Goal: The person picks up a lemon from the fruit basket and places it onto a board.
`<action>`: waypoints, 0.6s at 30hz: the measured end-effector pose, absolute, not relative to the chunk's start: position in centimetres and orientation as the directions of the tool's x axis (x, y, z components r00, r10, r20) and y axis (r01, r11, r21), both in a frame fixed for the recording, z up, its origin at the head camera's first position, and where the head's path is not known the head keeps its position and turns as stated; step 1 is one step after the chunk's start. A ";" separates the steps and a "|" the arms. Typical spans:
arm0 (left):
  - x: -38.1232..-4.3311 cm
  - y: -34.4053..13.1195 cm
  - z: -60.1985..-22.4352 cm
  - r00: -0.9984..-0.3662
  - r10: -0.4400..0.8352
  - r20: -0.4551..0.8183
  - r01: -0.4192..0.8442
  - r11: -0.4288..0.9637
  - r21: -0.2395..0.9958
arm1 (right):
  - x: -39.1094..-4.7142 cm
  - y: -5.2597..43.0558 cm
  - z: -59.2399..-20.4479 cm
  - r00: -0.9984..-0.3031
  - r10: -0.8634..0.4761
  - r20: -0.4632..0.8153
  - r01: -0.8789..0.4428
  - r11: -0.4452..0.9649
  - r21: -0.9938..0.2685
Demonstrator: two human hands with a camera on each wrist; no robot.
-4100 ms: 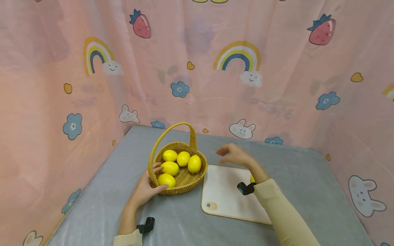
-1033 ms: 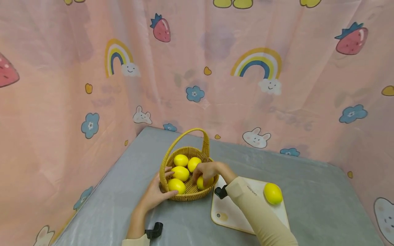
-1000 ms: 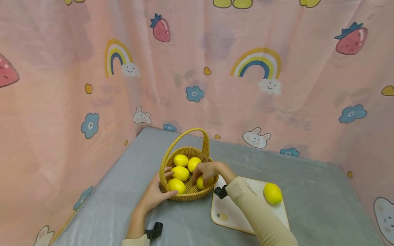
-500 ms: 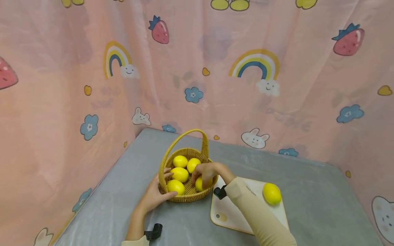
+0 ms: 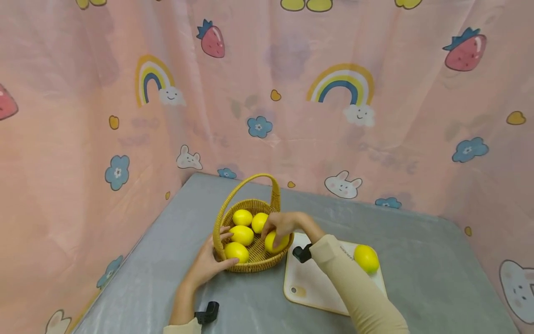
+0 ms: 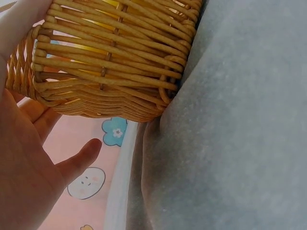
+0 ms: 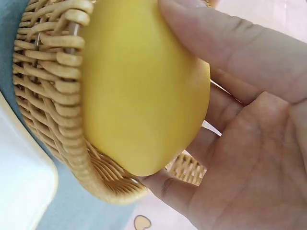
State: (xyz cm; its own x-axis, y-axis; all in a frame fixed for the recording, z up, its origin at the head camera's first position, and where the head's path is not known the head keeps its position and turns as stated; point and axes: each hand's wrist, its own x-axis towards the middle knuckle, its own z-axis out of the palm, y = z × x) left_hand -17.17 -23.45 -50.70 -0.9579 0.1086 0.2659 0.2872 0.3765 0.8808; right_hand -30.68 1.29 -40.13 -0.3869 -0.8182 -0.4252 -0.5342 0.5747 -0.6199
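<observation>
In the head view a yellow wicker basket with a tall arched handle stands on the table, holding several lemons. My left hand grips its left side at the foot of the handle, thumb on the front rim and fingertips inside over the rim. My right hand reaches over the basket's right side and holds a lemon between thumb and fingers. The right wrist view shows this lemon at the woven rim, thumb on one side and fingers round the other.
Right of the basket lies a white cutting board with a tan edge, partly under my right forearm. Another lemon rests near its far right corner. Pink printed curtains enclose the grey-covered table at the back and sides.
My right hand, held empty above the cutting board at first, has moved left into the basket and taken hold of the right-hand lemon, lifting it slightly. My left hand keeps gripping the basket.
</observation>
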 end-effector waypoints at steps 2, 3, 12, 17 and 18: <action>-17.2 -23.3 -50.7 -0.954 0.112 0.278 0.299 0.379 0.876 | -30.7 1.6 -39.7 -0.375 -0.834 -0.405 -0.565 0.552 -0.613; -17.2 -23.3 -50.8 -0.952 0.112 0.284 0.305 0.378 0.874 | -30.7 1.8 -39.6 -0.368 -0.842 -0.395 -0.577 0.540 -0.613; -17.0 -23.2 -50.7 -0.949 0.113 0.296 0.317 0.375 0.872 | -30.6 3.8 -38.4 -0.410 -0.848 -0.337 -0.576 0.527 -0.625; -16.9 -23.2 -50.7 -0.949 0.113 0.293 0.314 0.373 0.873 | -30.3 4.8 -38.2 -0.434 -0.850 -0.299 -0.578 0.517 -0.632; -16.9 -23.2 -50.7 -0.948 0.113 0.296 0.317 0.374 0.871 | -30.3 5.1 -38.2 -0.435 -0.853 -0.289 -0.580 0.510 -0.635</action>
